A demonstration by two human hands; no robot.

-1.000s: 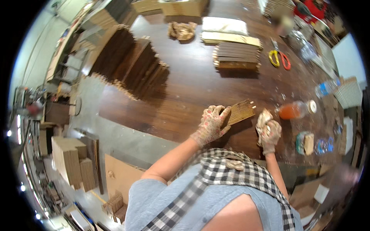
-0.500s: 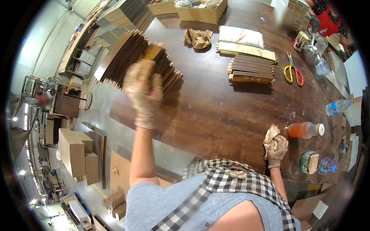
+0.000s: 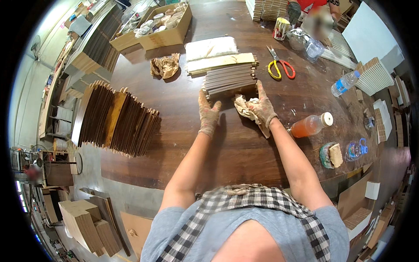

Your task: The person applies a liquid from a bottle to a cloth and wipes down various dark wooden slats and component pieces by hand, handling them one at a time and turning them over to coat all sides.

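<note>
Both gloved hands flank a small stack of brown wooden slats [image 3: 230,81] with pale pegs at their ends. My left hand [image 3: 209,114] is at the stack's near left end, its fingers stretched and thumb apart. At the right end, my right hand [image 3: 263,109] has a crumpled beige rag [image 3: 246,109] in its palm, with a finger extended along the slats. Behind the stack lie a pale yellow wooden strip [image 3: 221,63] and a white wrapped bundle [image 3: 211,47]. A longer row of dark slats [image 3: 118,120] stands on the left of the table.
Scissors [image 3: 280,69] with red and yellow handles lie beyond my right hand. Right of it are a jar of orange liquid [image 3: 307,125] and plastic bottles [image 3: 345,83]. Crumpled brown paper [image 3: 165,66] and open cardboard boxes [image 3: 168,32] lie farther back. A co-worker's gloved hand [image 3: 294,12] shows at the far side.
My left hand has left the long slat row and moved right to the small stack. My right hand, with the rag, has moved away from me to the stack's other end. The view has shifted.
</note>
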